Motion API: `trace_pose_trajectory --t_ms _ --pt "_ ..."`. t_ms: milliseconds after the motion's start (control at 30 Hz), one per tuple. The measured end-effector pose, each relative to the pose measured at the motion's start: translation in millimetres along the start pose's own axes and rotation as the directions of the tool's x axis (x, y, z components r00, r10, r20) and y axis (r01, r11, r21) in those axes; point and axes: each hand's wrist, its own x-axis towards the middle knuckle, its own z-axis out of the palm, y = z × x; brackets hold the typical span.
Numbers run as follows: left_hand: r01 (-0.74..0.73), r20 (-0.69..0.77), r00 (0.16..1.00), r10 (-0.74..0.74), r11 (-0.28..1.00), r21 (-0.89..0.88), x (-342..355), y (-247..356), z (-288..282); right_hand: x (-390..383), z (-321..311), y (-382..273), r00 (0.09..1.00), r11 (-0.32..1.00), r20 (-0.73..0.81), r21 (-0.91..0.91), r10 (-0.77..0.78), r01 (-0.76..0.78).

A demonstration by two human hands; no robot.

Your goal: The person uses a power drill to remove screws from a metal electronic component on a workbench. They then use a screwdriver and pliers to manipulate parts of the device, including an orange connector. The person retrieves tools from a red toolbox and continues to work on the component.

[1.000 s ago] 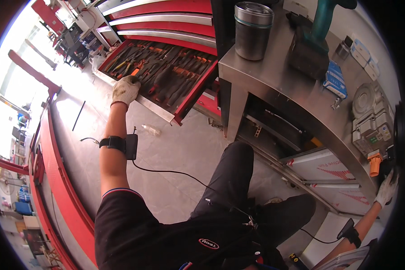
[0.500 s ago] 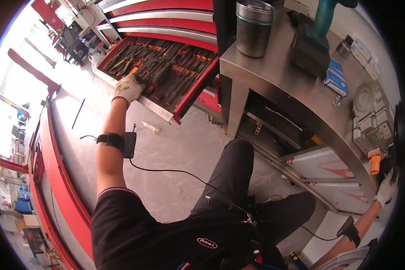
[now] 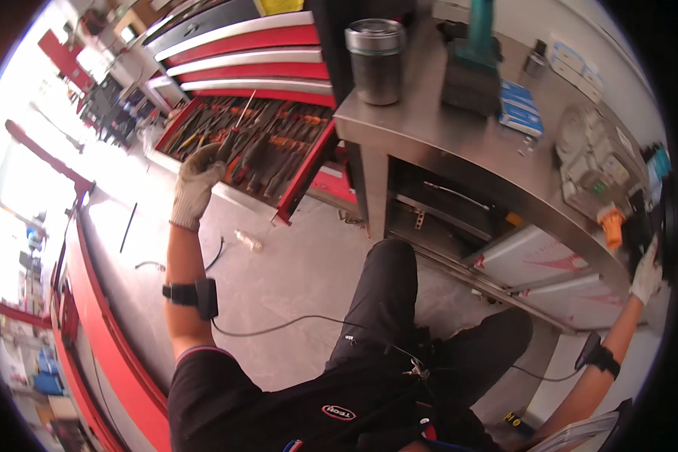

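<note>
My left hand [image 3: 196,183], in a pale knit work glove, is closed around the dark handle of a screwdriver [image 3: 242,114]. Its thin metal shaft points up and away above an open drawer [image 3: 288,197]. In that drawer lie rows of hand tools, many with black or orange handles, such as the dark-handled tools [image 3: 282,162]. At the far right rim, my right hand [image 3: 646,277], gloved too, is up against a black object [image 3: 640,230] at the bench's end. The picture's dark edge and the object partly hide its fingers.
On the steel bench [image 3: 429,124] stand a metal canister [image 3: 376,64], a teal-and-black cordless tool [image 3: 474,64], a blue box [image 3: 520,109] and a grey moulded case [image 3: 599,162]. An orange piece [image 3: 612,227] sits beside the case. A small clear bottle [image 3: 248,241] lies on the floor.
My left hand has come up out of the drawer's tools, now with the screwdriver in it, shaft upward. The whole view has shifted; my right hand remains by the black object.
</note>
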Motion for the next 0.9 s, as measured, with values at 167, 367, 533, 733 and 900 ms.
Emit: trace_pose_trajectory --t_ms 167,367,533,733,900 --pt "-0.212 0.129 0.961 0.244 0.952 -0.221 -41.6 99.3 88.9 -99.1 -31.8 -164.3 0.981 0.606 0.030 0.782 0.191 -0.142" --pt "-0.791 0.394 0.458 0.797 0.568 -0.229 -105.1 223.2 250.9 -187.8 -93.1 -311.5 0.742 0.628 0.334 0.764 -0.582 0.148" --pt "-0.952 0.253 0.138 0.958 0.199 -0.232 -144.7 286.7 347.0 -184.0 -117.6 -311.6 0.785 0.403 0.539 0.820 -0.305 -0.406" --pt "-0.954 0.244 0.028 0.969 0.099 -0.283 -107.2 351.1 355.0 -170.2 -131.2 -250.8 0.829 0.562 0.559 0.688 -0.006 -0.459" --pt "-0.867 0.427 0.308 0.851 0.435 -0.243 -16.9 423.9 392.8 -152.3 -138.3 -244.1 0.969 0.755 0.246 0.634 0.012 -0.170"
